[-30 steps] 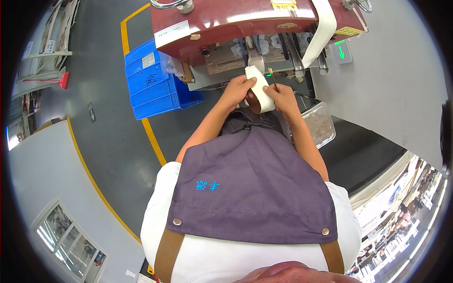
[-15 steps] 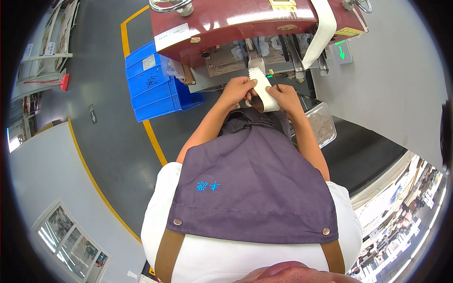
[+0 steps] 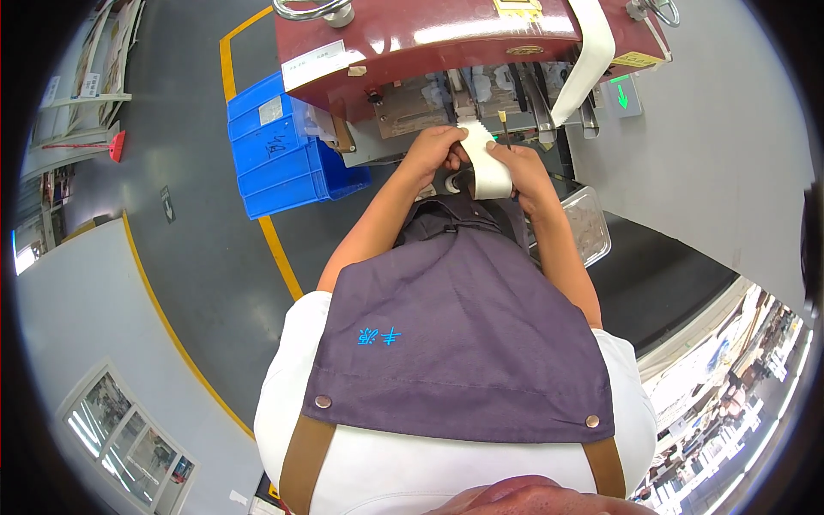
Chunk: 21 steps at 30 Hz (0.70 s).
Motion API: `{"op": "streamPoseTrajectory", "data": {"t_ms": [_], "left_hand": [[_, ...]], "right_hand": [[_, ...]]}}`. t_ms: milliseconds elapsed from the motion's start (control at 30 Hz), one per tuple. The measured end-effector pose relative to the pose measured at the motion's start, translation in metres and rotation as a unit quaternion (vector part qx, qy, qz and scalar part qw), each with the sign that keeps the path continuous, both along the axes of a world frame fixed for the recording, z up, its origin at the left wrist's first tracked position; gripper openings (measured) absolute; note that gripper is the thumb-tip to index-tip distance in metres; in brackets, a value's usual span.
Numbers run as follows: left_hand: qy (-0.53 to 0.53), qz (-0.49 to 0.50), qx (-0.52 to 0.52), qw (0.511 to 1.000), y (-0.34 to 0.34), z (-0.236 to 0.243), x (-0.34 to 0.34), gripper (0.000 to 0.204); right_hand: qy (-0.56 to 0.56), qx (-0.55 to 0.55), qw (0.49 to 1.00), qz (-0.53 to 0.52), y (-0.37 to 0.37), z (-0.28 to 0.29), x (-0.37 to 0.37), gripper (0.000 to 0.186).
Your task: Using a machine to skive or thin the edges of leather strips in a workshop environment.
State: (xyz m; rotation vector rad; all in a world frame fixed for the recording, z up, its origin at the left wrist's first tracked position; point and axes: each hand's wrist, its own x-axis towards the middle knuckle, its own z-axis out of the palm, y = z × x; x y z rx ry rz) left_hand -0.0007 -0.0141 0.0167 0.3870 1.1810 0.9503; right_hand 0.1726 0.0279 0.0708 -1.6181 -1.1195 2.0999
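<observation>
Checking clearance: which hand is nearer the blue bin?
Left. The left hand grips the white strip, right of the blue bin; the right hand, across the strip, is farther right.

From my remote seat I'm seeing creamy-white strip (image 3: pixel 492 178), maroon machine (image 3: pixel 412 21), bright blue crate (image 3: pixel 266 154), yellow lines (image 3: pixel 281 257) striping grey floor (image 3: pixel 206 257), and there, dark purple apron (image 3: pixel 463 360), blue lettering (image 3: pixel 389 336), brown straps (image 3: pixel 307 468)!

Blue bin (image 3: pixel 275 146) hogs the front left corner of the red machine (image 3: pixel 412 47), decent gap between bin and left hand (image 3: pixel 436 148).
</observation>
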Motion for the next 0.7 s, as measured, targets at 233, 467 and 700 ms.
{"op": "streamPoseTrajectory", "data": {"t_ms": [233,467,700], "left_hand": [[-0.013,0.039,-0.021,0.999,0.008,-0.005,0.0,0.023],[0.021,0.079,-0.04,0.996,0.017,-0.011,0.002,0.023],[0.028,0.096,-0.048,0.994,0.016,-0.011,0.002,0.024]], "right_hand": [[-0.001,0.009,1.0,0.006,0.007,-0.007,-0.004,0.025],[-0.027,0.042,0.998,0.03,0.02,-0.017,-0.01,0.026],[0.002,0.028,0.999,0.04,0.019,-0.013,-0.01,0.028]]}}
